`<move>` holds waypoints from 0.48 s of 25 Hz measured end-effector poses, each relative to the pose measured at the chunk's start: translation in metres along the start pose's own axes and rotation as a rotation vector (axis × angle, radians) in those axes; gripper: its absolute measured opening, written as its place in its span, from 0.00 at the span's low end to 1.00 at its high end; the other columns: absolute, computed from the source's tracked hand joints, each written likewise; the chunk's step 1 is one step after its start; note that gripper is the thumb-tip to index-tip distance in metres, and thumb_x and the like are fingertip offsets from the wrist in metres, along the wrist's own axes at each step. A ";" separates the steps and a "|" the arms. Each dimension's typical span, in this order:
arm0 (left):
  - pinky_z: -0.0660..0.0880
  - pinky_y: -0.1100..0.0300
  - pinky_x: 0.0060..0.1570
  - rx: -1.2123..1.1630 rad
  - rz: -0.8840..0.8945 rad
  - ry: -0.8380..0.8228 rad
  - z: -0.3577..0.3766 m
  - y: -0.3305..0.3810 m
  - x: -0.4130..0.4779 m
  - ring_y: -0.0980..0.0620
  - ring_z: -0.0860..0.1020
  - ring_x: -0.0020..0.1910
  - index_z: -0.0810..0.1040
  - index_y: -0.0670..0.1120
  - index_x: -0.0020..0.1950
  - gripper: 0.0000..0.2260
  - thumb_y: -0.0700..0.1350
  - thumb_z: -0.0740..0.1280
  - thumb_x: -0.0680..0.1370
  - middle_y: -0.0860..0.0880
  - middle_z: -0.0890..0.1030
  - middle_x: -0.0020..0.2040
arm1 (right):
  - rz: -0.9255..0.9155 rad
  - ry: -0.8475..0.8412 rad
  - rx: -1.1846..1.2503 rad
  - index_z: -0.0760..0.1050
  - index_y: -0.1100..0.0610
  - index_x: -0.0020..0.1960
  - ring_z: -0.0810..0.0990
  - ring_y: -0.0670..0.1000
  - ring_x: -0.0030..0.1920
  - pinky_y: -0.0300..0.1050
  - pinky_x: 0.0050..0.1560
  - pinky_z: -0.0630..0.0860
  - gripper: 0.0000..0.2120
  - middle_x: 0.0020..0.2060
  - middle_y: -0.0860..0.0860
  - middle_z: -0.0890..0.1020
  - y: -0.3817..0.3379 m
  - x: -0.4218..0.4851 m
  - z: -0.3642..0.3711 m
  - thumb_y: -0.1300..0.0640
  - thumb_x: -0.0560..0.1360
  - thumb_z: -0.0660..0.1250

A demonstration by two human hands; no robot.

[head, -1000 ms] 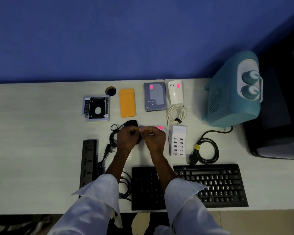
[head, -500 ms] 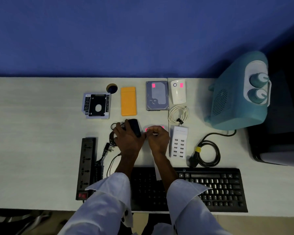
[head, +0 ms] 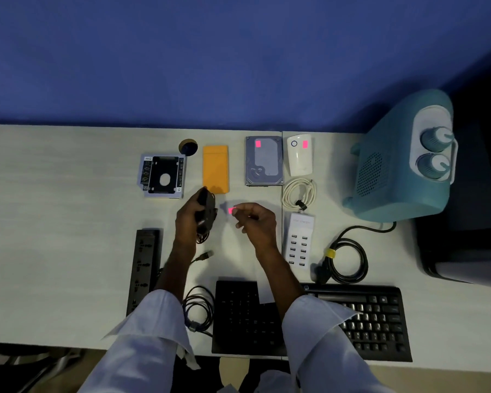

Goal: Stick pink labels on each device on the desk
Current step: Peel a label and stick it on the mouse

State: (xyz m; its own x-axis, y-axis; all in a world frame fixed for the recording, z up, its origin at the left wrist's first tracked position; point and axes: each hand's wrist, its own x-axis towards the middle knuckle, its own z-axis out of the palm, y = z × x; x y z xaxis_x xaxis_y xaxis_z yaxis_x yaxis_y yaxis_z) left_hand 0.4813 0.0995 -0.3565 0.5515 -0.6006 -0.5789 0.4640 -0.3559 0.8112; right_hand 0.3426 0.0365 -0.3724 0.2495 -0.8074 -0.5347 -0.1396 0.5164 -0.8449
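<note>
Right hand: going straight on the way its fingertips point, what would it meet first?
Probably the black mouse gripped by the left hand: the right hand, pinching a pink label, points left at it across a gap. Height is unclear.

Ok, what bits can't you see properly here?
Head view, black gadget: the left hand covers most of it.
Pink label: blurred, partly behind the right hand.
Keyboard: the right sleeve hides its middle.
Charger: its writing is too small.
Dark box: cut off by the right edge.
</note>
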 end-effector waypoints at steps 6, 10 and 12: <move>0.78 0.57 0.49 -0.418 -0.170 -0.257 -0.012 0.010 -0.003 0.47 0.81 0.51 0.78 0.41 0.64 0.26 0.46 0.56 0.69 0.42 0.82 0.55 | -0.116 -0.196 -0.069 0.84 0.62 0.48 0.79 0.41 0.30 0.32 0.33 0.73 0.05 0.36 0.54 0.84 -0.023 -0.003 0.026 0.64 0.72 0.74; 0.78 0.59 0.41 -0.406 -0.197 -0.218 -0.010 0.003 -0.007 0.49 0.81 0.42 0.85 0.42 0.48 0.20 0.46 0.57 0.68 0.44 0.84 0.42 | -0.169 -0.171 -0.149 0.85 0.60 0.46 0.81 0.42 0.33 0.37 0.40 0.77 0.04 0.36 0.51 0.85 -0.021 -0.003 0.035 0.64 0.71 0.75; 0.78 0.61 0.39 -0.403 -0.209 -0.205 -0.009 0.002 -0.009 0.49 0.82 0.39 0.86 0.43 0.44 0.19 0.46 0.57 0.68 0.44 0.83 0.39 | -0.179 -0.127 -0.186 0.85 0.58 0.44 0.82 0.43 0.35 0.38 0.41 0.78 0.04 0.36 0.48 0.85 -0.016 -0.001 0.038 0.63 0.70 0.76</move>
State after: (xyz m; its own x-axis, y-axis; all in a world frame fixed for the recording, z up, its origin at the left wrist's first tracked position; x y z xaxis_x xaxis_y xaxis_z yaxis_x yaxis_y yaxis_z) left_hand 0.4839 0.1109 -0.3504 0.2895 -0.6886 -0.6648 0.8033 -0.2029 0.5600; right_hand 0.3810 0.0402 -0.3573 0.4027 -0.8326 -0.3803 -0.2526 0.2983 -0.9204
